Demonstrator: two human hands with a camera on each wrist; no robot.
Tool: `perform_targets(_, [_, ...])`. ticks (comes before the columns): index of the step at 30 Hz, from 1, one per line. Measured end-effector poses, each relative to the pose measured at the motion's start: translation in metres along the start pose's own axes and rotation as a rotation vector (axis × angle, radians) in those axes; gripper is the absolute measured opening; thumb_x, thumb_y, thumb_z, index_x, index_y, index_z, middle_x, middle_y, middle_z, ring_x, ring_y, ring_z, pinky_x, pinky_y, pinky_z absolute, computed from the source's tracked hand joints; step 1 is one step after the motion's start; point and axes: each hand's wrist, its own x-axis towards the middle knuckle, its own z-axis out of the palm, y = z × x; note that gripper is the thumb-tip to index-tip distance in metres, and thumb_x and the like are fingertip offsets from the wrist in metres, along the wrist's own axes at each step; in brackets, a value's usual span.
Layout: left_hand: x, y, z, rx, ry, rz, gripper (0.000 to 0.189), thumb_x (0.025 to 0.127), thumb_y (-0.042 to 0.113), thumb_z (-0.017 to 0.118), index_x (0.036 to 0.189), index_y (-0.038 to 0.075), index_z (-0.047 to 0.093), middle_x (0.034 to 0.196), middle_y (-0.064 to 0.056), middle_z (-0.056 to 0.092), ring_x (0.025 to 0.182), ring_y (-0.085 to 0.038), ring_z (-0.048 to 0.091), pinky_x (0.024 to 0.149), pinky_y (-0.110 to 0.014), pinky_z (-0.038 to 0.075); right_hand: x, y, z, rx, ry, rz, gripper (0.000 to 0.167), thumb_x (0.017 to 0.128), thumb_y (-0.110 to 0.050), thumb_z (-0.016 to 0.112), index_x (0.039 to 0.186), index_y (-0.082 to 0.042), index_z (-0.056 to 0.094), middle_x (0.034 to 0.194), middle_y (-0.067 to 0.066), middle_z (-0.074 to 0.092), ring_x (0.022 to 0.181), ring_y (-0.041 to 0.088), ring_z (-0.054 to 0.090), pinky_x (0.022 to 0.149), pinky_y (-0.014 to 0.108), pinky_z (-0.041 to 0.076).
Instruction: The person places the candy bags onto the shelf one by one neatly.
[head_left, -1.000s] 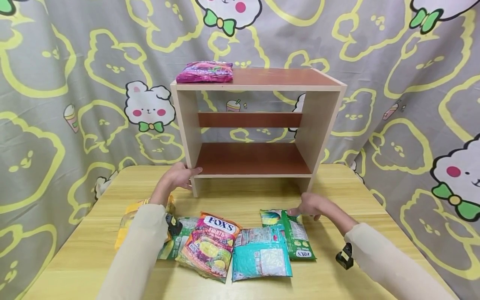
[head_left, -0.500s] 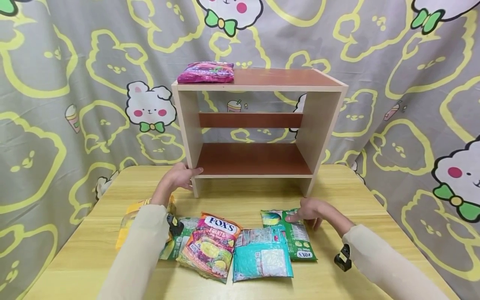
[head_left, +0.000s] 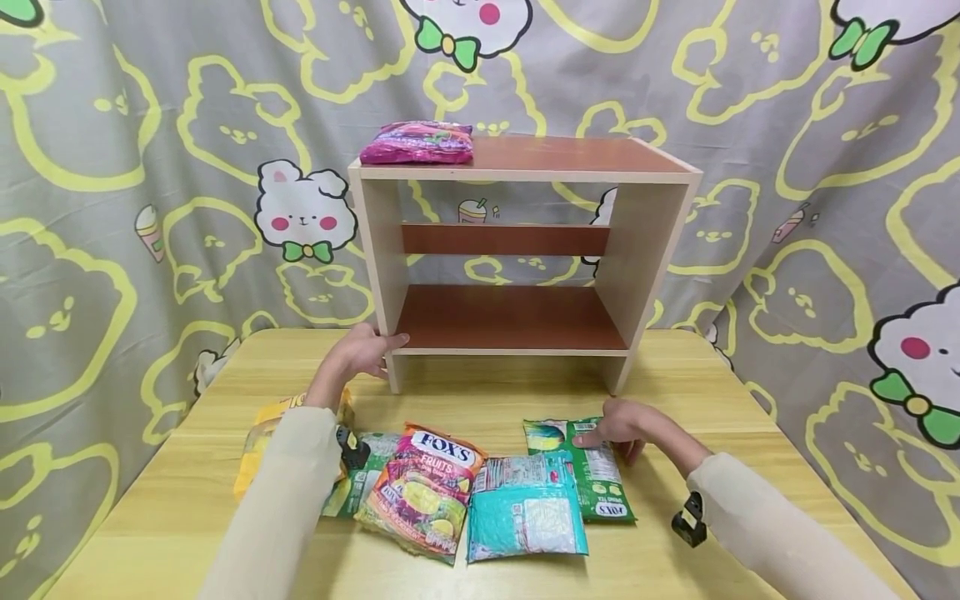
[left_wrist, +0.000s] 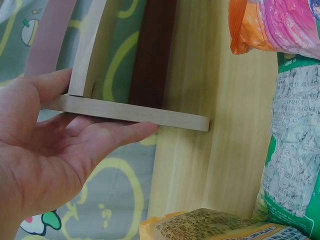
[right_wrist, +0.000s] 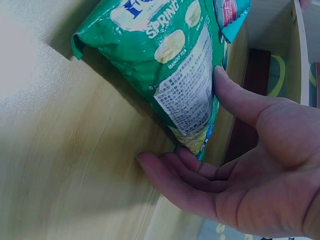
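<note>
My left hand (head_left: 360,350) grips the left side panel of a small wooden shelf unit (head_left: 517,317). In the left wrist view, its thumb lies on the inner side of the panel and its fingers on the outer side. My right hand (head_left: 628,423) is at a green FOX'S candy bag (head_left: 603,483) lying right of centre on the table. The thumb presses on the bag's face, and the curled fingers reach round its far right corner, as the right wrist view shows. A teal candy bag (head_left: 525,525) overlaps the green one's left edge.
An orange and purple FOX'S bag (head_left: 423,492) lies over another green bag (head_left: 360,475) in front. A yellow bag (head_left: 255,442) sits partly hidden behind the left sleeve. On the unit's top board lies a pink candy bag (head_left: 420,143). A patterned curtain (head_left: 225,167) hangs behind.
My right hand has come slightly nearer, its thumb now further onto the green candy bag and its fingers round the edge. The left hand keeps its grip on the shelf unit.
</note>
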Motion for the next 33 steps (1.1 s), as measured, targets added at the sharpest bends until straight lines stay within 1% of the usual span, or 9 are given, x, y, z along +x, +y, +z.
perform_targets(7, [0.001, -0.001, 0.0, 0.004, 0.003, -0.001, 0.062, 0.104, 0.03, 0.057, 0.151, -0.003, 0.035, 0.151, -0.029, 0.042, 0.132, -0.051, 0.05, 0.091, -0.049, 0.059, -0.003, 0.001, 0.0, 0.014, 0.0, -0.015, 0.076, 0.086, -0.042, 0.081, 0.124, 0.014, 0.048, 0.094, 0.018, 0.06, 0.083, 0.031, 0.065, 0.069, 0.04, 0.063])
perform_targets(12, [0.002, -0.002, 0.0, 0.003, 0.002, 0.002, 0.064, 0.104, 0.031, 0.058, 0.152, -0.003, 0.034, 0.151, -0.029, 0.041, 0.132, -0.052, 0.049, 0.092, -0.05, 0.059, -0.004, 0.002, -0.001, 0.023, -0.01, -0.025, 0.074, 0.086, -0.042, 0.081, 0.12, 0.014, 0.048, 0.092, 0.018, 0.062, 0.081, 0.03, 0.066, 0.069, 0.04, 0.063])
perform_targets(18, [0.004, -0.004, 0.0, 0.007, 0.001, 0.008, 0.064, 0.104, 0.032, 0.058, 0.153, -0.001, 0.033, 0.152, -0.029, 0.041, 0.133, -0.052, 0.048, 0.093, -0.051, 0.058, -0.003, 0.005, -0.004, 0.065, -0.028, -0.02, 0.069, 0.086, -0.041, 0.081, 0.117, 0.011, 0.049, 0.093, 0.018, 0.064, 0.081, 0.029, 0.067, 0.07, 0.041, 0.063])
perform_targets(21, [0.004, -0.004, 0.0, 0.01, 0.001, 0.007, 0.064, 0.104, 0.032, 0.057, 0.153, -0.001, 0.033, 0.152, -0.029, 0.041, 0.133, -0.052, 0.048, 0.093, -0.05, 0.059, -0.003, 0.007, -0.006, 0.083, -0.024, -0.019, 0.065, 0.085, -0.039, 0.081, 0.114, 0.01, 0.05, 0.092, 0.018, 0.065, 0.079, 0.028, 0.068, 0.07, 0.041, 0.063])
perform_targets(28, [0.003, -0.004, 0.001, 0.021, 0.004, -0.007, 0.065, 0.104, 0.033, 0.057, 0.155, 0.001, 0.032, 0.153, -0.028, 0.04, 0.134, -0.051, 0.048, 0.091, -0.049, 0.059, -0.002, 0.015, -0.008, 0.138, -0.024, -0.038, 0.05, 0.087, -0.034, 0.08, 0.105, 0.007, 0.058, 0.089, 0.016, 0.069, 0.077, 0.026, 0.069, 0.07, 0.042, 0.063])
perform_targets(33, [0.003, -0.004, 0.0, 0.023, 0.002, -0.002, 0.065, 0.104, 0.034, 0.057, 0.154, 0.0, 0.032, 0.153, -0.028, 0.04, 0.133, -0.051, 0.048, 0.091, -0.048, 0.06, 0.0, 0.019, -0.011, 0.176, -0.04, -0.047, 0.046, 0.088, -0.03, 0.079, 0.105, 0.008, 0.059, 0.088, 0.015, 0.072, 0.077, 0.024, 0.071, 0.071, 0.041, 0.063])
